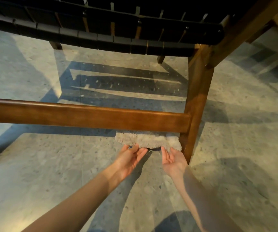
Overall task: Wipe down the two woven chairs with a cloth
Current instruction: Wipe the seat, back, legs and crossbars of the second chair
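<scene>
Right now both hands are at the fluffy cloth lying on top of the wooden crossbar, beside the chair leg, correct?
Not quite. The head view shows the cloth below the crossbar, not on top of it. The rest holds: the left hand and right hand, fingers straight, touch its lower edge, beside the chair leg.
</scene>
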Tool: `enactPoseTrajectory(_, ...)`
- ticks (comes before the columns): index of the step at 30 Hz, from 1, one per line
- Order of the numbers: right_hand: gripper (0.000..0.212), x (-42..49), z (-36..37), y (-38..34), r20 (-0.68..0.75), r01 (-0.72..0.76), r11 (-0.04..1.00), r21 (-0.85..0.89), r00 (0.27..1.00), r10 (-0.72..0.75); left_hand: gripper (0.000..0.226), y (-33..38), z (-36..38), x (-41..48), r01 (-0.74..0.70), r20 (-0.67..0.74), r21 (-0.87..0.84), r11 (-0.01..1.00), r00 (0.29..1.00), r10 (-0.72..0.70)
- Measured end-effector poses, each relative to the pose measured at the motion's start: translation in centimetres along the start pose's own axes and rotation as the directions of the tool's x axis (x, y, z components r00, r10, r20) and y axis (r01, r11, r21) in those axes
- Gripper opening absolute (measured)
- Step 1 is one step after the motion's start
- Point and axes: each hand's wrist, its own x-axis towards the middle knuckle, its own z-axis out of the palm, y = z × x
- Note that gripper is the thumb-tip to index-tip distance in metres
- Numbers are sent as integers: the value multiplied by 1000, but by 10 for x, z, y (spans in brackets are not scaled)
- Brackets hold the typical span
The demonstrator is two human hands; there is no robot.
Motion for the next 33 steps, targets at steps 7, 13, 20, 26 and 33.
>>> enactPoseTrajectory(7,9,-6,10,21,91,-73,962,-262,991,100,24,26,-29,-25,-96,-37,85,992,994,100)
enactPoseTrajectory(13,27,-48,24,58,330,-64,860,-506,907,261,18,64,-78,-95,-196,-201,160,968,953,226)
enactPoseTrajectory(20,32,-96,62,87,567,173,680,-713,713,413,12,110,-106,-171,-322,-340,126,938,875,346)
enactPoseTrajectory(26,20,-127,121,104,629,295,604,-740,623,466,31,152,-114,-206,-515,-315,53,855,804,504)
enactPoseTrajectory(33,19,-170,184,141,699,513,498,-700,635,329,17,223,-130,-231,-647,-413,122,753,656,631)
